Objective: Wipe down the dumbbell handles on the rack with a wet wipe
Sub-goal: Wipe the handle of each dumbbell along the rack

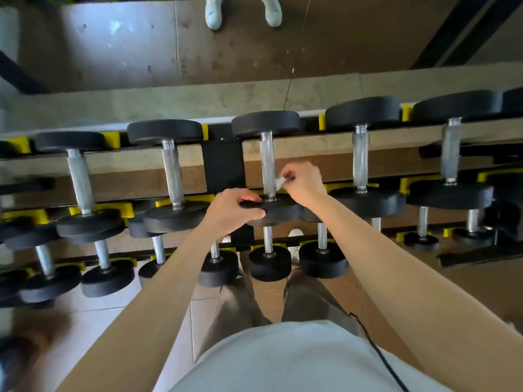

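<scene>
A black dumbbell with a steel handle lies in the middle of the rack's top row. My right hand pinches a small white wet wipe against the right side of that handle, near its front end. My left hand grips the rim of the same dumbbell's front weight head. Other top-row dumbbells lie to the left and right, handles bare.
The rack has a black central post and yellow cradles. Lower rows hold several smaller dumbbells. A mirror behind the rack reflects white shoes. My legs and a black cable are below.
</scene>
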Available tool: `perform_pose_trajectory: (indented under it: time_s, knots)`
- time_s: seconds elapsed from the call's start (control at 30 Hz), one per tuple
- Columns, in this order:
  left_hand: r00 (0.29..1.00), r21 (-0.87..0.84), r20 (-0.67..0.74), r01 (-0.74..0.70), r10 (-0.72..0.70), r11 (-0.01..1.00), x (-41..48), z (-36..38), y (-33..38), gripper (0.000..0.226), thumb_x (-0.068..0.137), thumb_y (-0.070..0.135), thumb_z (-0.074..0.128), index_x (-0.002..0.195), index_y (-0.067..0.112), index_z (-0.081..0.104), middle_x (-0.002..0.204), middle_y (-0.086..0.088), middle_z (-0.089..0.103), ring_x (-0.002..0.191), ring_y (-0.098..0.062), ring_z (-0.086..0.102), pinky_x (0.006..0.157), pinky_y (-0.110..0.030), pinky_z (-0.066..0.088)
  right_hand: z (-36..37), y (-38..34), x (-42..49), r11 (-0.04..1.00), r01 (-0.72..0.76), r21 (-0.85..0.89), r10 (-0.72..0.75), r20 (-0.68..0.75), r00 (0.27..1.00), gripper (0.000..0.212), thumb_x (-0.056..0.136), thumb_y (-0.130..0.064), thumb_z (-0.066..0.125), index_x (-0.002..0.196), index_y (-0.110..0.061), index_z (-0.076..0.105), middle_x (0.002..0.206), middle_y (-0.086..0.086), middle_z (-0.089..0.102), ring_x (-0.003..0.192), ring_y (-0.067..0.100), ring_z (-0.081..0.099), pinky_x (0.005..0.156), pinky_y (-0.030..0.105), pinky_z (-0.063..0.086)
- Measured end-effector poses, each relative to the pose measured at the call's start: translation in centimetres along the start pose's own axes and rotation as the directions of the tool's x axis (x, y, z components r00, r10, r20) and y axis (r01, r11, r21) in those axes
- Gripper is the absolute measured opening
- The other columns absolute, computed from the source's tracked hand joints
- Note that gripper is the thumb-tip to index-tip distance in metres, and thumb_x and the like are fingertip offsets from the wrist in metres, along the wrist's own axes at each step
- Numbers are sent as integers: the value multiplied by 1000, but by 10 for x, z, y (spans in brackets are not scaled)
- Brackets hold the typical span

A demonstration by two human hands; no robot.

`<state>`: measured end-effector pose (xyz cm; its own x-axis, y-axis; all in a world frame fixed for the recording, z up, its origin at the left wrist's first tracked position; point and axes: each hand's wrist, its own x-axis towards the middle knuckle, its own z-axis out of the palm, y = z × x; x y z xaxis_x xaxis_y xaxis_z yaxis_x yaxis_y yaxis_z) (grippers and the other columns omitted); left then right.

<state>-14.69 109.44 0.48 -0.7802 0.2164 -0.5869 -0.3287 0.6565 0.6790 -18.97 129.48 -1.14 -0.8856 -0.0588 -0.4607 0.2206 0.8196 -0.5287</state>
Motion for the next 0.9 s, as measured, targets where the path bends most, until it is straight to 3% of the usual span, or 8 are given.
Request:
perform_pose_trajectory:
  time_s: [0.07, 0.17, 0.33, 0.47, 0.53, 0.63, 0.8, 0.9]
  knots:
    - [999, -5, -22, 39, -40, 999, 1, 8, 6, 27, 79, 32, 73, 106, 33, 75, 103, 16, 69, 100, -5, 62, 83, -25, 51, -3, 9, -5, 992, 66, -103, -47, 176, 983, 16, 92, -14, 66, 107, -18, 73, 111, 1, 72, 98, 14, 65, 87, 28, 50]
    - [992, -55, -81, 93, -98, 994, 4, 19, 15, 24, 79, 28, 67, 101, 31, 77, 100, 14, 72, 100, -8, 64, 85, -29, 53, -20, 13, -2, 992, 100, -83, -71, 292, 954, 18, 92, -17, 68, 108, -18, 76, 112, 1, 73, 100, 15, 67, 90, 29, 52]
    - [961, -170, -268, -117, 69, 979, 6, 23, 40, 33, 89, 17, 74, 122, 20, 70, 107, 9, 73, 95, -1, 69, 86, -19, 56, -41, 6, 2, 943, 63, 327, -109, 125, 986, 24, 87, -13, 73, 111, -13, 73, 111, 3, 72, 101, 15, 67, 93, 31, 54]
    - [947, -114, -298, -160, 120, 980, 18, 18, 52, 36, 91, 20, 74, 126, 16, 69, 105, 5, 74, 93, -2, 70, 86, -20, 56, -37, -3, 4, 850, 12, 527, -83, 111, 990, 23, 83, -7, 76, 101, -16, 63, 99, 0, 69, 90, 15, 69, 77, 30, 60]
    - [926, -96, -373, -108, 65, 989, 23, 12, 54, 28, 90, 26, 75, 115, 16, 74, 95, 5, 74, 87, -8, 70, 81, -27, 57, -29, -3, 6, 808, -41, 588, -19, 96, 995, 25, 83, -12, 77, 102, -15, 62, 99, 3, 69, 88, 19, 70, 74, 31, 61]
    - [835, -184, -530, 56, -147, 981, 36, 4, 53, 22, 91, 32, 72, 105, 15, 75, 89, 4, 72, 85, -12, 68, 82, -33, 58, -14, 4, 10, 845, -104, 525, 114, 13, 993, 29, 86, -20, 76, 111, -17, 64, 105, -1, 70, 95, 12, 67, 86, 33, 58]
    - [842, -678, -348, 76, -411, 731, 74, 3, 65, 16, 91, 31, 66, 84, 22, 77, 93, -4, 75, 101, -24, 68, 99, -47, 53, 7, 5, 3, 903, -101, 417, 75, 77, 994, 24, 92, -19, 68, 116, -16, 69, 105, -1, 71, 96, 10, 64, 86, 25, 51]
    - [834, -631, -375, 90, -404, 771, 79, 6, 72, 26, 99, 28, 62, 83, 12, 75, 87, -10, 71, 86, -21, 66, 86, -35, 52, 12, 5, 0, 907, -76, 415, 65, 41, 997, 28, 94, -20, 66, 122, -14, 67, 110, 1, 71, 97, 9, 62, 88, 25, 49]
